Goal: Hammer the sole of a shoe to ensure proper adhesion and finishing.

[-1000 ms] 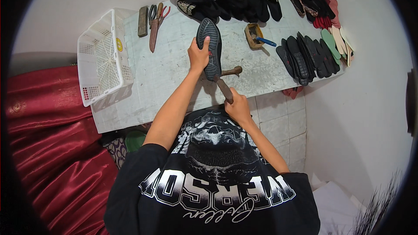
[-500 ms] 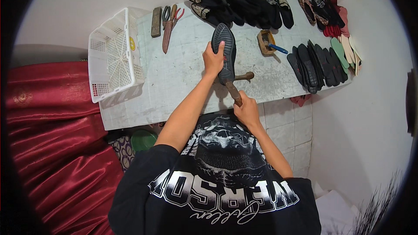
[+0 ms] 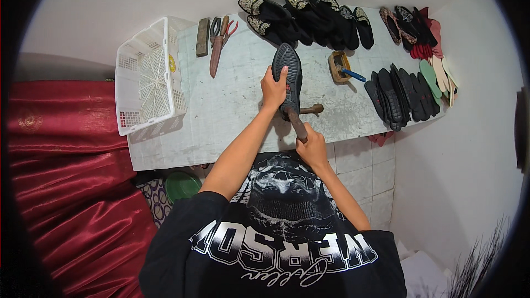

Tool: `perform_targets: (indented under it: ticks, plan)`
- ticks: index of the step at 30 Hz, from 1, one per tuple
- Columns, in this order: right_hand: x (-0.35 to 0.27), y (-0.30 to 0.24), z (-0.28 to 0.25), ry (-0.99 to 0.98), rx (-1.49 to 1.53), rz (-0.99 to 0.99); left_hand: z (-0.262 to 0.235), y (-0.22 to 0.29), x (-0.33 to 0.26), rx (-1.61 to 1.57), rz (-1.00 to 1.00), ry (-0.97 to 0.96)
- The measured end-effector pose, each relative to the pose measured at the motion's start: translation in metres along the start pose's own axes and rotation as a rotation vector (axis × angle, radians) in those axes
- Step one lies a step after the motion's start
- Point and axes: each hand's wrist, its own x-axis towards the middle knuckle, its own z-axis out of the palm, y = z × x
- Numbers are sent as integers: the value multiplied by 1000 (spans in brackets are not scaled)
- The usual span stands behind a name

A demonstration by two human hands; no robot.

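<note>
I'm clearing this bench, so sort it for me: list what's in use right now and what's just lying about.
In use:
- black shoe sole, held by the left hand
- wooden-handled tool, gripped by the right hand, its head at the sole's near end

Lying about:
- white plastic basket
- pliers and scissors
- row of black shoes
- stacked soles
- small wooden box with a blue-handled brush

light: bright, even | shadows: soft | focus: sharp | edges: fisheye bending, black vignette

Left hand (image 3: 273, 89) extended forward, fingers curled gripping; right hand (image 3: 312, 146) fisted, closer to body.
</note>
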Motion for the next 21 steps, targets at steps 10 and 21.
perform_targets:
  ticks: [10, 21]
  plan:
    - [18, 3, -6, 18, 67, 53, -1, -2, -1, -27, 46, 35]
    - [30, 7, -16, -105, -101, -11, 0, -13, 2, -180, -60, -33]
